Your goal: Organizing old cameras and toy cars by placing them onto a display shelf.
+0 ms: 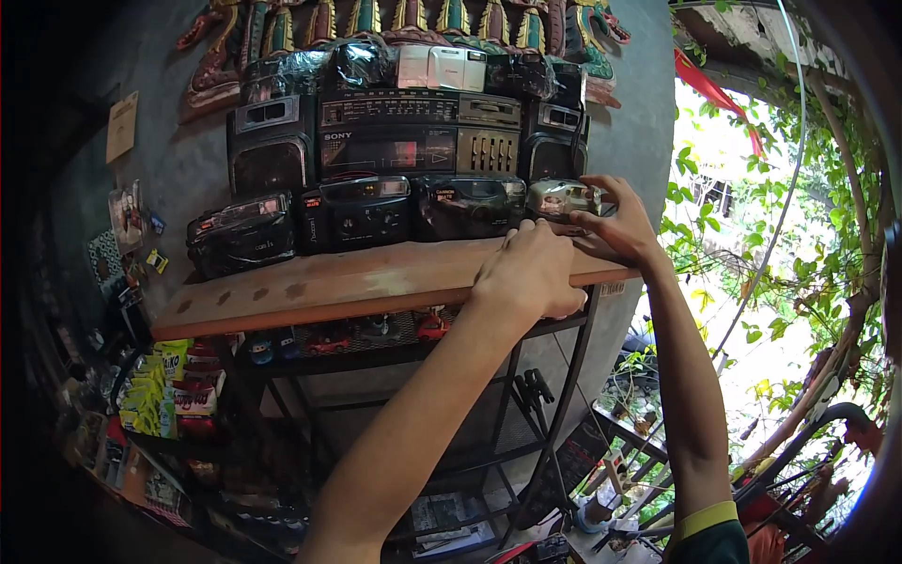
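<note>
A silver compact camera (pixel 557 200) stands at the right end of a wooden shelf board (pixel 352 271). My right hand (pixel 624 218) has it by its right side, fingers over the top and thumb at the front. My left hand (pixel 532 264) lies across the front edge of the board, its fingertips just below the camera; whether they touch it is hard to see. Left of the silver camera stand a black camera (pixel 468 208), another black camera (pixel 356 211) and a wrapped black camera (pixel 241 236).
Behind the cameras stands a Sony radio cassette player (pixel 419 134), with a white camera (pixel 442 68) and wrapped dark cameras (pixel 289 74) on top. Toy cars (pixel 328 342) sit on a mesh shelf below. Snack packets (pixel 169 388) hang at left. Leafy vines (pixel 796 247) fill the opening at right.
</note>
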{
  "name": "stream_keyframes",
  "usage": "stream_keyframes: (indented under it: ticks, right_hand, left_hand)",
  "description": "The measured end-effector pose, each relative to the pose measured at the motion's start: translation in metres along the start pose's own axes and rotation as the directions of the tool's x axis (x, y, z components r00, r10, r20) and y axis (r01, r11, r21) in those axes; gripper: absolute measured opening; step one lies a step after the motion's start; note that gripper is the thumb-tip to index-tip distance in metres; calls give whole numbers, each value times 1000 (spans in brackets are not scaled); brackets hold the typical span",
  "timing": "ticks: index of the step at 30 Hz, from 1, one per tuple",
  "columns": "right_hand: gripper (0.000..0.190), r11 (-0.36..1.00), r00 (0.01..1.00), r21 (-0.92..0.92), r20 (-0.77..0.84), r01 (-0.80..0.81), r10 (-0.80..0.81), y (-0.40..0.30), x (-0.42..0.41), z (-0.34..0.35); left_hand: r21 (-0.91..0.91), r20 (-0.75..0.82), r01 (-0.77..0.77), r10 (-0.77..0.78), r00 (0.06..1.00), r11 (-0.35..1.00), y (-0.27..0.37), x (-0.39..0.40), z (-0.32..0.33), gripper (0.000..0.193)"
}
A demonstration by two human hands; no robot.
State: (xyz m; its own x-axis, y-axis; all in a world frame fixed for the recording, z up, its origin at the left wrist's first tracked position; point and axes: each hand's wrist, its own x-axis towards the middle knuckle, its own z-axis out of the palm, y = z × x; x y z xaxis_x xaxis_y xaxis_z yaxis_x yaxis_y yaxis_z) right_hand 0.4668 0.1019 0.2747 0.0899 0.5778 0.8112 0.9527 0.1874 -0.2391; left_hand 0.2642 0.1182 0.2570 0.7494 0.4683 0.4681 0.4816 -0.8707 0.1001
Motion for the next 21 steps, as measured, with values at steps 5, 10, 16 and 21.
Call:
stream_keyframes:
  ticks: [5, 10, 16, 21]
  right_hand:
    - [52, 1000, 1000, 13, 1, 12, -12, -1, 1, -1]
    - [52, 1000, 1000, -18, -16, 22, -22, -3, -1, 0]
    - [53, 1000, 998, 19, -61, 25, -24, 5, 2, 2]
    - [53, 999, 994, 26, -100, 48, -45, 10, 3, 4]
  left_hand:
    - [15, -9, 3, -3, 1000, 1000, 1, -2, -2, 53]
    - [-39, -32, 26, -28, 999, 999, 1, -5, -2, 50]
    - [4, -15, -9, 9, 1000, 1000, 0, -1, -1, 48]
    - [17, -46, -16, 17, 999, 1000, -2, 0, 2, 49]
